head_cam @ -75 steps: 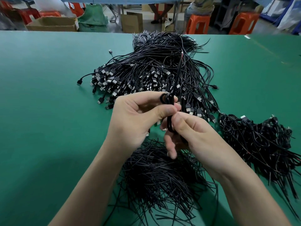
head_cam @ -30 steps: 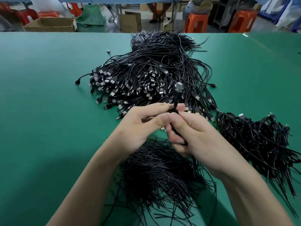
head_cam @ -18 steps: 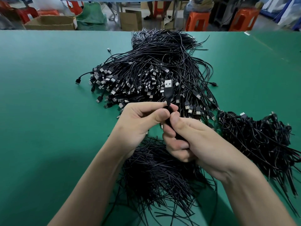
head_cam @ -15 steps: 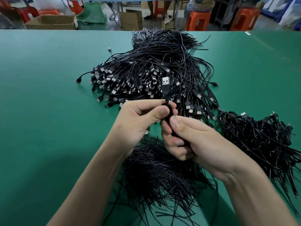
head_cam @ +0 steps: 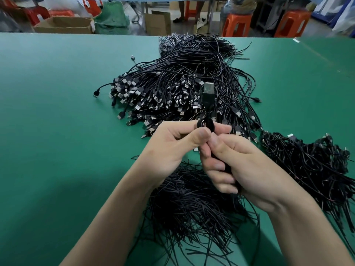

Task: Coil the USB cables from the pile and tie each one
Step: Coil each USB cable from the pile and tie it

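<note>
A black USB cable is bunched into a small coil between both hands, its silver plug sticking straight up. My left hand pinches the top of the coil with thumb and forefinger. My right hand grips the lower part of the coil, fingers curled round it. Behind them lies the big pile of loose USB cables on the green table. A heap of coiled cables lies to the right. Under my wrists is a pile of thin black ties.
Beyond the table's far edge stand orange stools, cardboard boxes and a green sack; a person's legs show there. The left half of the green table holds only one stray plug.
The long loose end of the cable has been wound in; only the plug now sticks up from the coil. Both hands have stayed in place above the ties.
</note>
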